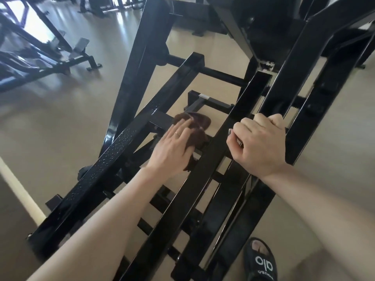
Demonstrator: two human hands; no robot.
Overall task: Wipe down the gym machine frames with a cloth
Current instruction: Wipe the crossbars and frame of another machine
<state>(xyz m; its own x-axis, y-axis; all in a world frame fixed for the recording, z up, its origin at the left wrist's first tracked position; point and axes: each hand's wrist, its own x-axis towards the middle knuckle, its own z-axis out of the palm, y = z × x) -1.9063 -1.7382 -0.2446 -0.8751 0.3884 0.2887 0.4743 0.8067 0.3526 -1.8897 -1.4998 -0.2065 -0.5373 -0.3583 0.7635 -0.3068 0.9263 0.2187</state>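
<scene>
Cloth (pixel 194 126): dark brown. Machine frame (pixel 203 179): gloss black; left rail (pixel 113 151) speckled with pale droplets. Floor (pixel 60 118): beige, with a lighter cream stripe (pixel 20 189) along its left edge. Slide sandal (pixel 261 260): black, white lettering. Ring (pixel 177 134) on left hand: gold. Background machines (pixel 30 57): black with a purple-blue tint.

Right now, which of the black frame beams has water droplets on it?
The left sloping beam, just left of the left hand pressing the brown cloth. The beam gripped by the right hand looks smooth.
</scene>
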